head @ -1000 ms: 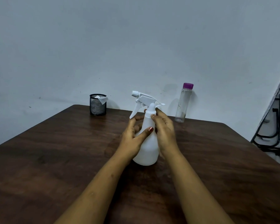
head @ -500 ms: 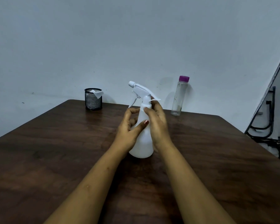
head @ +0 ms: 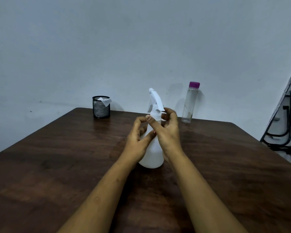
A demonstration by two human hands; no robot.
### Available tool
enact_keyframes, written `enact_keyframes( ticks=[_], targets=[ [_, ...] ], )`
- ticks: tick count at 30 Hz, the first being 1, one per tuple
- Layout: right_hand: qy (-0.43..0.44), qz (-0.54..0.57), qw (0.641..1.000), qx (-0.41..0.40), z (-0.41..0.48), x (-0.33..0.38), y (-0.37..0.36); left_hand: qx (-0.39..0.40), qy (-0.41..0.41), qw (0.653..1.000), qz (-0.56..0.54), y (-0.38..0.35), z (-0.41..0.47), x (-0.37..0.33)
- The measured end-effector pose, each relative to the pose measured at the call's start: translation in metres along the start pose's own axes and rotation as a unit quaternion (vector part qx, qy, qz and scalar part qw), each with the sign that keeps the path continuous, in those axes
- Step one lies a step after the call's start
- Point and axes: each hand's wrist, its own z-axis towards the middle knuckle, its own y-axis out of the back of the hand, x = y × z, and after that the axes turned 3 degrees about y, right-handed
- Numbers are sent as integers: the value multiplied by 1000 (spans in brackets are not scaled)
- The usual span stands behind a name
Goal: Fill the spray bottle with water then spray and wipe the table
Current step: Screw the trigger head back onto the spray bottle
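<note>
Bracing a white spray bottle [head: 152, 157] upright at the centre of a dark wooden table [head: 57, 165], a person works its collar [head: 155, 116].
The left hand [head: 138, 142] curls round the narrow shoulder to steady it while the right hand [head: 169, 133] pinches the collar beneath the trigger head [head: 155, 100], likely to unscrew it for filling. Its matte plastic body flares to a round base; a clear, purple-capped water bottle [head: 190, 105] stands by the wall.

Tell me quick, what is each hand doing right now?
Left hand: holding the spray bottle by its body.
Right hand: gripping the spray bottle's neck.
</note>
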Motion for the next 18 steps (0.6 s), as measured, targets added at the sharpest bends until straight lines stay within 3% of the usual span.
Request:
enact_keyframes(
  ticks=[6, 18],
  targets=[
    [-32, 45, 997, 56, -1, 4, 3, 3, 18, 1000, -5, 1, 0, 1],
    [-3, 13, 1000, 7, 4, -1, -2, -11, 14, 999, 45, 0, 0, 0]
  ],
)
